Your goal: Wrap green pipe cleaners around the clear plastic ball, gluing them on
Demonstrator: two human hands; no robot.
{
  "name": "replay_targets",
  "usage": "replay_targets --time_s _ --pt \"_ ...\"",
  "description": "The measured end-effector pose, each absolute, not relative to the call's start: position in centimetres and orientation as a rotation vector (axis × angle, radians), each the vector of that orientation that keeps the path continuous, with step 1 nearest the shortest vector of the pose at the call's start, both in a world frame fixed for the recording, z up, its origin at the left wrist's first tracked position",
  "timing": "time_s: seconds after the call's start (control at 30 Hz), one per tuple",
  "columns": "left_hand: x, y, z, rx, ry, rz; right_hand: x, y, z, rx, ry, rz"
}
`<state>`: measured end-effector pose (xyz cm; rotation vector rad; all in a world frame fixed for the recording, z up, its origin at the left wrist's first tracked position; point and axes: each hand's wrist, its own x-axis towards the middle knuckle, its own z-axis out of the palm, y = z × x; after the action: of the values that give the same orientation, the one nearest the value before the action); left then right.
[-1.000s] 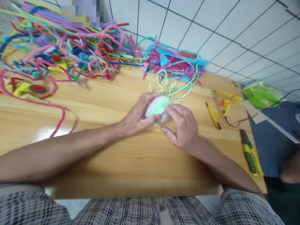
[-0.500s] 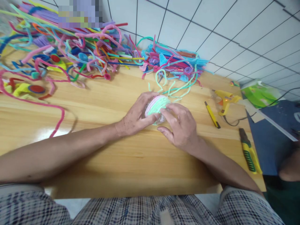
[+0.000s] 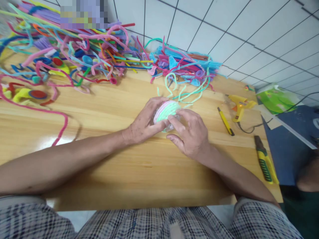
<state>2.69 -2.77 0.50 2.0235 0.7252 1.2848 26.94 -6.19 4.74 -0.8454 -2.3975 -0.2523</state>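
Observation:
In the middle of the table, a rounded piece wrapped in mint-green and pale-pink pipe cleaners sits between my hands. Something clear, like plastic, shows at its lower right edge. My left hand is closed around the piece from the left, thumb across its front and fingers behind its far side. My right hand touches the right side, its index fingertip on the green strands, while the thumb stays spread away below. Loose mint-green pipe cleaners lie just beyond the piece.
Heaps of coloured pipe cleaners line the back by the tiled wall. On the right are a yellow glue gun with a cord, a yellow utility knife and a green-and-yellow handled tool. Part of another person shows at the right edge.
Almost nothing differs. The whole view has shifted very slightly, and both hands keep their places on the wrapped piece.

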Motion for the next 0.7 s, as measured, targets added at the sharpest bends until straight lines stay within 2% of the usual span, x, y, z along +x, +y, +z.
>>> replay_targets --time_s 0.7 --pt "2.40 -2.70 0.05 1.915 0.755 1.201 26.89 -5.17 4.70 -0.705 -2.276 -0.079"
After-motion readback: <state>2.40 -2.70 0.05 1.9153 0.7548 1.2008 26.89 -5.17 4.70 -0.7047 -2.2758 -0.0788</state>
